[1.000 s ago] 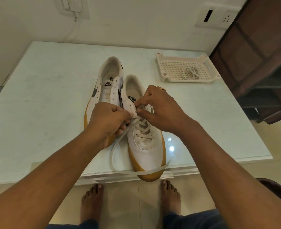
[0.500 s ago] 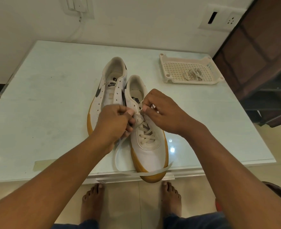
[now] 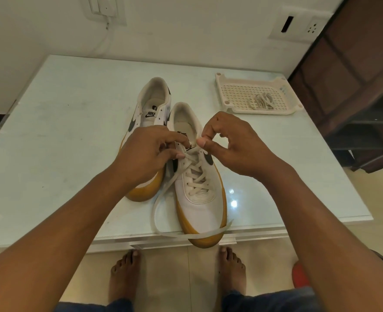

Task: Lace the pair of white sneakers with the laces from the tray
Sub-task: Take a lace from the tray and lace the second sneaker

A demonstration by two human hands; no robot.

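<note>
The pale-green glass table top [image 3: 62, 143] before you is glossy and throws back lamp glints. Your white low sneaker [image 3: 203, 206] has a smooth, leather-like upper over a matt tan rubber sole. The flat off-white cloth lace [image 3: 155, 210] looks woven and matt. The cream perforated plastic tray [image 3: 262, 111] is smooth.

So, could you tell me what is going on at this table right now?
A person is lacing the nearer white sneaker on the table. The left hand grips the lace by the upper eyelets, and the right hand pinches what looks like its other end. Several rows are crossed, and a long loose part loops past the toe. The other sneaker has no lace; a second lace lies bundled in the tray.
</note>
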